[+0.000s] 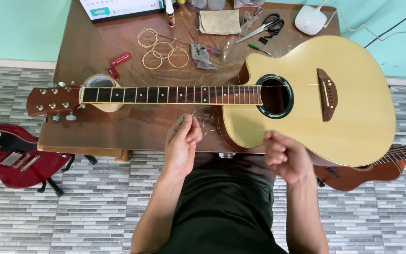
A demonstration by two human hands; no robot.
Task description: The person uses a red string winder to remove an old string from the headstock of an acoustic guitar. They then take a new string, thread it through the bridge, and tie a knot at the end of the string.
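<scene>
An acoustic guitar (348, 103) with a pale top and dark fretboard lies across a brown table (99, 47), headstock at the left, resting on a roll of tape (100, 83). My left hand (182, 141) is at the table's near edge, below the neck, with fingers pinched on a thin coiled guitar string (206, 118). My right hand (285, 155) is closed in a loose fist just below the guitar body; a thin string end in it cannot be made out.
Coiled strings (163, 49), a red string winder (118, 63), a grey rag (202, 55), scissors (264, 26), a beige cloth (219, 21), a small bottle (170, 13) and a white device (310, 19) lie on the table. A red electric guitar (10, 155) sits at left, another guitar (381, 167) at right.
</scene>
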